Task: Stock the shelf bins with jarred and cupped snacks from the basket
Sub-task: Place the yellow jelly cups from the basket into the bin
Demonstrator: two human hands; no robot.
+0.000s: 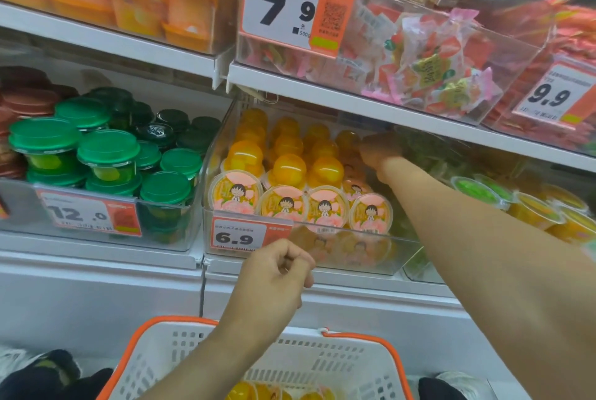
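the right hand is reached deep into the clear bin of yellow jelly cups, at the back right of the rows, just under the shelf edge above. its fingers are dark and blurred there, curled toward a cup in the far row; whether they are clamped on that cup or merely pushing it i cannot tell. the left hand hangs in front of the bin's lower front wall, beside the 6.9 price tag, fingers curled together in a loose fist with nothing visible inside, so that grip is closed and empty.

the supply lies the other way: more yellow cups sit at the bottom of the white basket with orange rim, directly below the left forearm and toward the person. from either grip, then, the next cup is down and back, while the bin is up and forward. the left hand is plainly the nearer to the basket; the right arm is stretched well away from it.

the cups in the bin stand in two ways: the front row tipped so their cartoon lids face outward, the rows behind with rounded bottoms up. judging by this, a fresh cup would go in dome up toward the back, where the right hand is working. the neighbouring bin of green-lidded jars lies to the left, apart from both hands.
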